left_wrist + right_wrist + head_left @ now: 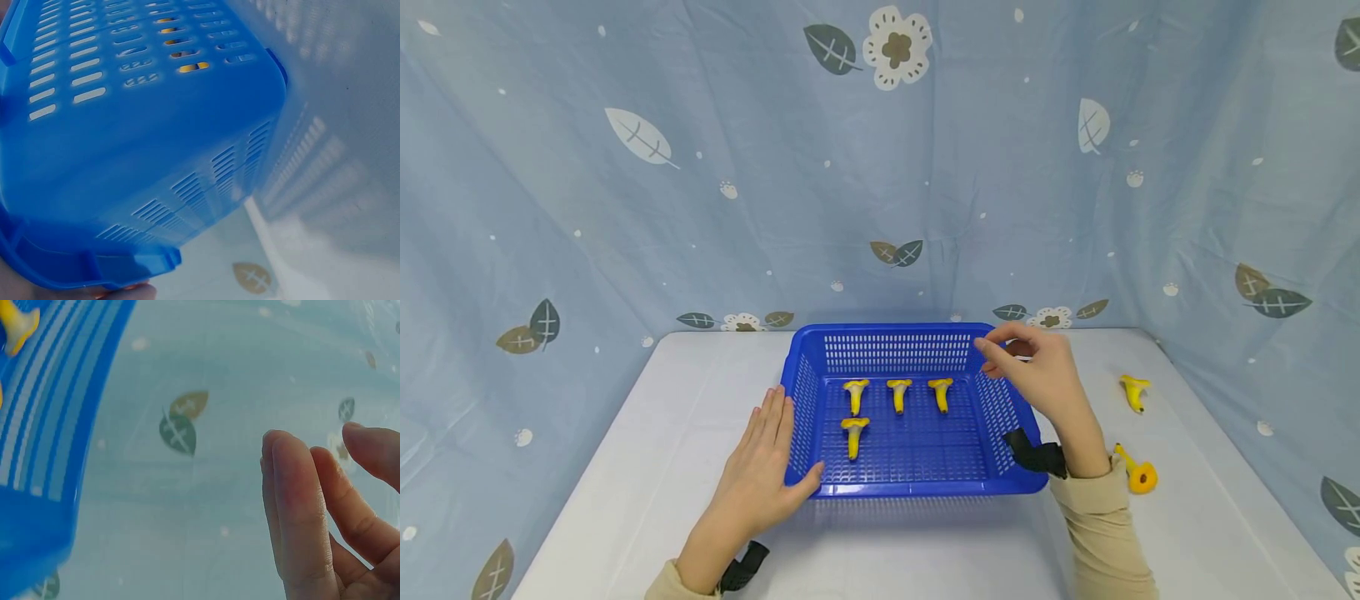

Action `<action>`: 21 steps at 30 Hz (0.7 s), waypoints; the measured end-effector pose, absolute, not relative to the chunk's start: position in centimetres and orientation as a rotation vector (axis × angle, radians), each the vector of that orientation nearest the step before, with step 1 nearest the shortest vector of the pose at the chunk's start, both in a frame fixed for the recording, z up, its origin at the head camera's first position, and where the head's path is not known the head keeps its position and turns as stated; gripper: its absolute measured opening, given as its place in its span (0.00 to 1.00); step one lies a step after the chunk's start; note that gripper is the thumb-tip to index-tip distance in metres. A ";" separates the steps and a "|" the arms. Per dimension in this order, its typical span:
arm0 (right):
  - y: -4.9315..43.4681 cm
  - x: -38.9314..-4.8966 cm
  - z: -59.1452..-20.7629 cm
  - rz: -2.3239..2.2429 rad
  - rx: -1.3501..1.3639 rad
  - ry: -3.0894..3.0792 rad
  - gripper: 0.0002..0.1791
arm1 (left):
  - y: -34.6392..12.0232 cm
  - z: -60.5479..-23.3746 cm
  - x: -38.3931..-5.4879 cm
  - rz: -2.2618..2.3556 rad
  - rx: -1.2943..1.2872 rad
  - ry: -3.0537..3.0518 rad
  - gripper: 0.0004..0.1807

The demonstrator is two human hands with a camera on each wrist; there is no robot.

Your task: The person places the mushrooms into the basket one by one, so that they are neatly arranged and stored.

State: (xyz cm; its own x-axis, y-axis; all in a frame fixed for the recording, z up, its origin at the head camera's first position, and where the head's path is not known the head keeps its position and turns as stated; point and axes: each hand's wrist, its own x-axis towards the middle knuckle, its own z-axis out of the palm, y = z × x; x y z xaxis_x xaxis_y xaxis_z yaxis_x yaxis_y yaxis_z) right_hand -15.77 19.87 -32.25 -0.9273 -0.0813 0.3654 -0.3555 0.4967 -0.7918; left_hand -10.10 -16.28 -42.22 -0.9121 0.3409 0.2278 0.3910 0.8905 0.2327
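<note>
A blue plastic basket point(917, 490) stands on the table. Inside it, three yellow chanterelle mushrooms point(898, 396) lie in a back row, and one more chanterelle point(853, 437) is in front of the leftmost. My left hand point(760, 475) rests against the basket's left rim, fingers straight and thumb near the front corner. Above the basket's right side hovers my right hand point(1037, 367), its fingers loosely bent. The right wrist view shows nothing between those fingers point(300, 506) and the thumb.
Right of the basket, a chanterelle point(1135, 392) lies toward the back of the white table point(700, 417). Another chanterelle point(1141, 477), its cap facing up, is beside the right sleeve. A blue patterned curtain point(775, 167) hangs behind the table.
</note>
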 end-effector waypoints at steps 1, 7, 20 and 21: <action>20.4 -15.6 -32.2 1.377 0.357 -2.456 0.10 | -16.3 -42.2 -10.1 -0.409 -0.564 -2.876 0.54; 23.9 -14.2 -32.6 1.213 0.255 -2.445 0.09 | -16.3 -42.1 -10.1 -0.404 -0.566 -2.873 0.54; 30.9 -10.4 -37.5 1.040 -0.076 -2.456 0.13 | -16.2 -42.1 -10.1 -0.414 -0.564 -2.871 0.54; 31.3 -10.0 -38.0 1.026 -0.102 -2.452 0.14 | -16.2 -42.1 -10.0 -0.415 -0.564 -2.864 0.54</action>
State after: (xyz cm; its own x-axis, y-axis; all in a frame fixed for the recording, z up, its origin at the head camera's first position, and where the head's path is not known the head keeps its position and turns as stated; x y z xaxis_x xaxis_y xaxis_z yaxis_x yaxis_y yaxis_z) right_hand -10.05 31.33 -38.02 -0.8834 0.2453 0.3994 -0.1123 0.7165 -0.6885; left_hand -10.04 -16.24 -42.11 -0.9087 0.3414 0.2403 0.3956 0.8881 0.2342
